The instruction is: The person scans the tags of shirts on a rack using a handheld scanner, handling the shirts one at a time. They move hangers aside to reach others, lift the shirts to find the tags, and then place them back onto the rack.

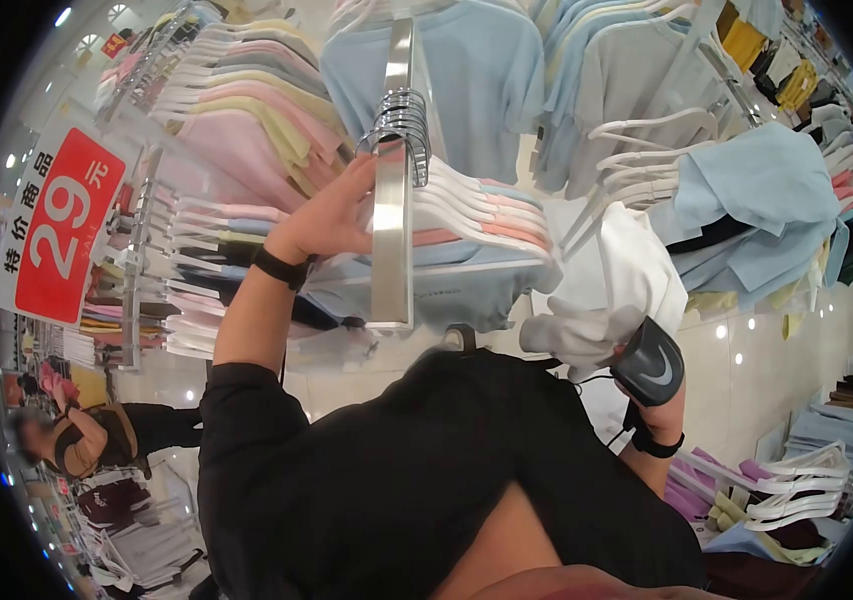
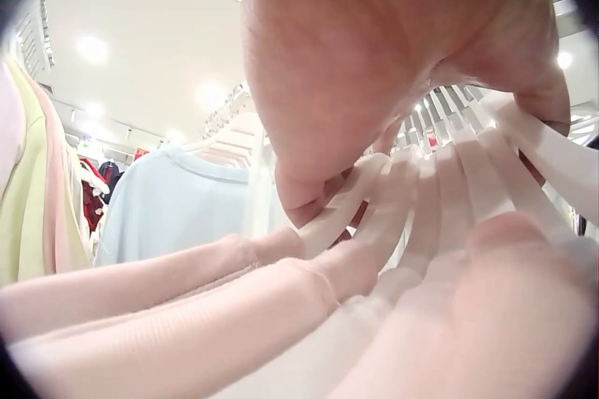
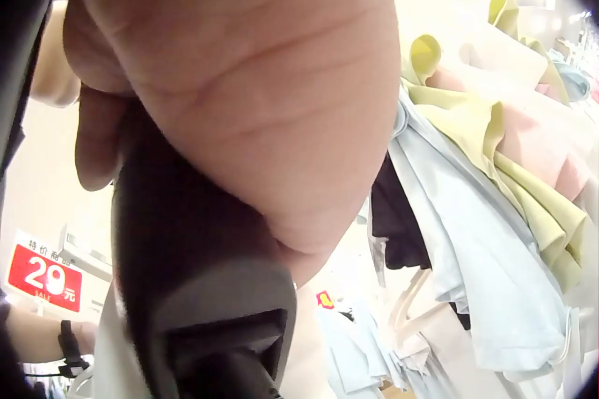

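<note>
My left hand is at the end of a metal rail, with its fingers by the bunched hanger hooks. In the left wrist view that hand grips several white hangers near their tops, thumb on one side and fingers on the other; pink garments hang from them. My right hand holds a dark handheld device with a curved light mark, beside a blurred white garment. The right wrist view shows this hand curled round the black device.
Light blue garments are draped over hangers on the right. More clothes racks stand behind and to the left, near a red price sign. White hangers lie at lower right. Another person is at the lower left.
</note>
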Motion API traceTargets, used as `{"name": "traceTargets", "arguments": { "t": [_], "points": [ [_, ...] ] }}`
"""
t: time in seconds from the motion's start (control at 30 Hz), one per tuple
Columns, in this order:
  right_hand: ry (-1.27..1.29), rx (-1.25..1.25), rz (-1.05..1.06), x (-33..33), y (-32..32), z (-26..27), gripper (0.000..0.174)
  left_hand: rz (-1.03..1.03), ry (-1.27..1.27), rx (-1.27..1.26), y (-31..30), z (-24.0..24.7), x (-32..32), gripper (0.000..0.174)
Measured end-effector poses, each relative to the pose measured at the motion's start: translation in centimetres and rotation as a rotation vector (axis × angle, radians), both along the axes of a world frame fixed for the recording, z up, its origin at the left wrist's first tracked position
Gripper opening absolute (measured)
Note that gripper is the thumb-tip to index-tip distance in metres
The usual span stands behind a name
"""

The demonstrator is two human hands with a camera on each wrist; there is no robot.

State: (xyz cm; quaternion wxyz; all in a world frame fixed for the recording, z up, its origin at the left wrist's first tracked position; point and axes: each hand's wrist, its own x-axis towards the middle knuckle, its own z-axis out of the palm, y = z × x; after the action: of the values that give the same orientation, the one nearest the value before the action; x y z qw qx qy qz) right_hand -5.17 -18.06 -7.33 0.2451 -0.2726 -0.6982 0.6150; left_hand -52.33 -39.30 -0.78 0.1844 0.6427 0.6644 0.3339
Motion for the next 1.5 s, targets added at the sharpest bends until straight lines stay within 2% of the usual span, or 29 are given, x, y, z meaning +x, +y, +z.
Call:
{"name": "traceTargets", "arguments": {
  "t": [0.3, 0.4, 0.67, 0.7, 0.83, 0.87, 0.9, 0.97, 1.07, 1.23, 1.3, 1.4, 1.43, 1.5],
  "points": [
    [-0.007, 0.211, -0.138, -4.4, 0.2, 2.1, 0.059, -0.025, -0.150, -0.118, -1.2, -0.6, 0.5, 0.107],
    [0.032, 0.348, -0.122, -5.9, 0.5, 3.2, 0.059, -0.050, -0.056, -0.090, -1.2, 0.2, 1.4, 0.106],
    [0.123, 0.492, -0.179, -11.3, 1.8, 6.3, 0.052, -0.046, 0.030, -0.135, -1.8, 1.1, 2.0, 0.096],
    [0.130, 0.611, -0.195, -12.3, 2.0, 7.1, 0.050, -0.039, 0.076, -0.157, -1.9, 0.7, 1.9, 0.096],
    [0.193, 0.586, -0.175, -16.3, 2.6, 9.6, 0.039, -0.026, 0.087, -0.163, -2.4, 0.7, 2.2, 0.092],
    [0.140, 0.526, -0.126, -17.1, 2.8, 10.3, 0.062, -0.023, 0.081, -0.156, -2.5, 0.8, 2.2, 0.092],
    [0.130, 0.558, -0.126, -18.1, 2.9, 11.2, 0.059, -0.055, 0.168, -0.107, -2.7, 0.1, 1.9, 0.091],
    [0.207, 0.508, -0.096, -20.4, 3.3, 12.2, 0.054, -0.059, 0.157, -0.115, -2.8, -0.3, 1.6, 0.090],
    [0.160, 0.524, -0.096, -23.4, 3.6, 14.2, 0.052, -0.066, 0.180, -0.108, -2.5, 0.0, 1.8, 0.090],
    [0.193, 0.768, -0.020, -28.6, 3.7, 17.3, 0.049, -0.034, 0.206, -0.125, -2.2, 0.9, 2.4, 0.099],
    [0.319, 0.875, 0.028, -31.1, 3.8, 18.2, 0.045, -0.022, 0.191, -0.107, -2.2, 0.8, 2.4, 0.102],
    [0.512, 1.168, 0.102, -34.5, 4.0, 19.8, 0.045, -0.002, 0.194, -0.096, -2.2, 1.0, 2.8, 0.107],
    [0.457, 1.095, 0.108, -35.5, 3.3, 20.3, 0.060, 0.007, 0.205, -0.086, -2.3, 0.9, 2.9, 0.107],
    [0.567, 1.321, 0.216, -38.2, 2.9, 21.2, 0.045, 0.018, 0.220, -0.067, -2.2, 0.6, 2.9, 0.108]
  ]
}}
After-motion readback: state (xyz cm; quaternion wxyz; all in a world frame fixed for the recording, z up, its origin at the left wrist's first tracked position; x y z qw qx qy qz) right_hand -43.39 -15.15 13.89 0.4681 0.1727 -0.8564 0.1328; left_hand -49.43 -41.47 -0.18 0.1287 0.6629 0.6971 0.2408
